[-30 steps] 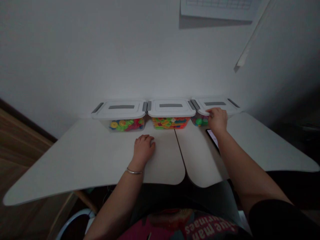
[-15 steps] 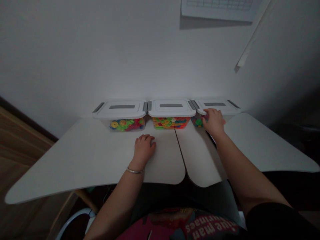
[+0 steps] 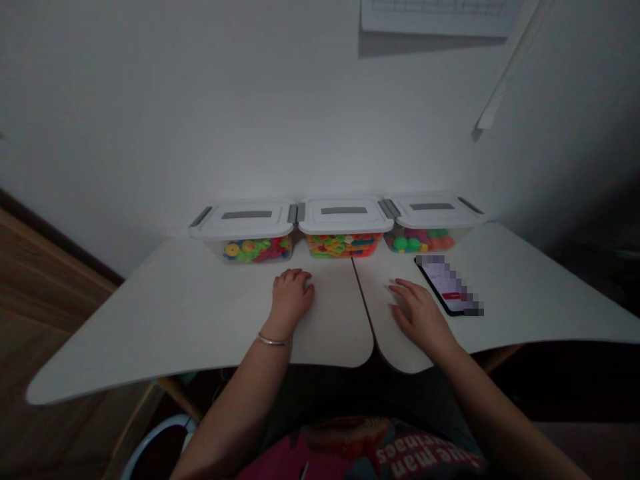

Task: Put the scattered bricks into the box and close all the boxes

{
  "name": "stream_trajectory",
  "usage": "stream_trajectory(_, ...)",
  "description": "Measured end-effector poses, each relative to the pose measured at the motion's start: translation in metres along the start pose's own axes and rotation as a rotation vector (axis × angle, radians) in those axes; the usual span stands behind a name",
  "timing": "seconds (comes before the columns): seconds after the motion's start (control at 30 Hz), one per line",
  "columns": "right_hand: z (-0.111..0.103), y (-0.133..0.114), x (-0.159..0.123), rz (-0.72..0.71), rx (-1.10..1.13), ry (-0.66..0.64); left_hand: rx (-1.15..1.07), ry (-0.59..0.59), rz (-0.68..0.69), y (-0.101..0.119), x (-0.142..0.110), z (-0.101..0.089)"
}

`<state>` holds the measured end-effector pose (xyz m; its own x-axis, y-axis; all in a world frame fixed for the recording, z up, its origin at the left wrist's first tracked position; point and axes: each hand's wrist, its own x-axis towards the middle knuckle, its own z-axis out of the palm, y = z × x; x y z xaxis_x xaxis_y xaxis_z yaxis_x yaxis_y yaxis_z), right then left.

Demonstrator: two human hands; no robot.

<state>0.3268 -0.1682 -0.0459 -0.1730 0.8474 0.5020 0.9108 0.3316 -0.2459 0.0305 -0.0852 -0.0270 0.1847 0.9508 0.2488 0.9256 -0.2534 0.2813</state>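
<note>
**Phone screen blurred, wall sheet and shirt cut off**

The screen of the phone [image 3: 449, 285] beside the right hand [image 3: 419, 313] is pixelated, so nothing on it can be read. The top edge cuts off a gridded paper sheet [image 3: 435, 10] on the wall. In the clear plastic boxes [image 3: 344, 216], the white lids hide the top of the contents, and the coloured pieces [image 3: 340, 245] are too small to tell apart fully. The bottom edge cuts off the printed shirt [image 3: 360, 453], its lettering, the left forearm [image 3: 240, 413] and a curved white rim [image 3: 157, 421].
</note>
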Motion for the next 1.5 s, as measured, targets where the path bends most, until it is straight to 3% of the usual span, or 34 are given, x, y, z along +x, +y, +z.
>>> stream_trajectory(0.1, -0.008, 0.009, -0.013, 0.045, -0.110, 0.006, -0.002, -0.005, -0.007, 0.003, 0.000, -0.001)
stream_trajectory(0.33, -0.023, 0.039, -0.029, 0.316, -0.434, 0.147, -0.007, 0.006, -0.010, 0.006, 0.001, 0.002)
stream_trajectory(0.5, -0.027, 0.053, -0.036, 0.437, -0.451, 0.247, -0.006, 0.016, -0.005, 0.006, 0.001, 0.004)
stream_trajectory(0.7, -0.029, 0.057, -0.038, 0.566, -0.414, 0.199, -0.012, 0.011, -0.006, 0.007, 0.001, 0.004)
stream_trajectory(1.07, -0.032, 0.053, -0.033, 0.656, -0.389, 0.080, 0.003, 0.025, -0.003, 0.006, 0.001, 0.006)
stream_trajectory(1.5, -0.033, 0.053, -0.032, 0.665, -0.392, 0.060, -0.012, 0.015, -0.001, 0.008, 0.001, 0.005)
